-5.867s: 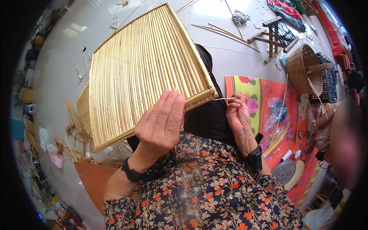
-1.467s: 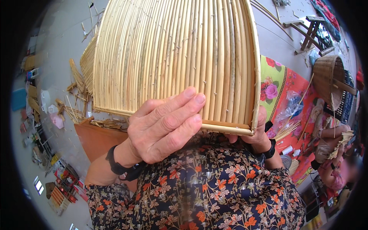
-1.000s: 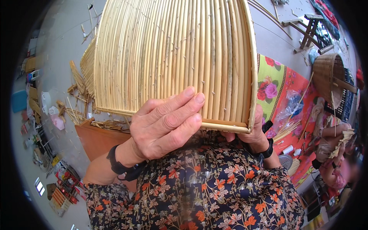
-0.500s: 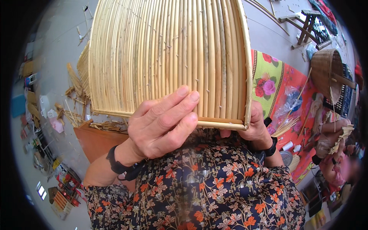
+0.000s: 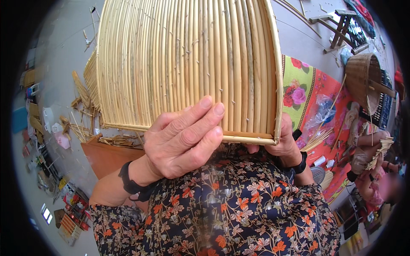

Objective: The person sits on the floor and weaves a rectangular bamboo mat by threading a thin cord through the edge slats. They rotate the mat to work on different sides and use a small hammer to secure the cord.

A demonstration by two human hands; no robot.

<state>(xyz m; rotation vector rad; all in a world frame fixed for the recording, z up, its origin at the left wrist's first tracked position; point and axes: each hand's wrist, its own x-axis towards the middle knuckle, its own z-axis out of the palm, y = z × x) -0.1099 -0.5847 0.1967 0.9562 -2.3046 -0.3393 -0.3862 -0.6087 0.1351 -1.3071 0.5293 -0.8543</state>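
Observation:
A large pale tray of straight reed stalks point(image 5: 188, 55), edged with a thin bent rim, tilts up before my chest. Little tied thread ends or knots stick up across its stalks. Over its near rim lies my left hand point(image 5: 183, 138), closed on the edge with fingertips pressed together on the stalks; its thumb is hard to make out. At the near right corner my right hand point(image 5: 286, 138) grips the rim from outside and below, and most of its fingers are hidden behind the tray.
An orange-brown wooden board point(image 5: 106, 158) carrying loose stalk pieces is at left. On the right, a flowered red cloth point(image 5: 320, 81) holds plastic and stalks beside a wooden bucket point(image 5: 363, 81). Another person point(image 5: 371, 170) sits there holding a bundle of short stalks. A stool point(image 5: 341, 32) stands far right.
The tray has shifted very slightly, its right edge a little further right. Both hands keep their places on it. The other person's hand and bundle have moved a little.

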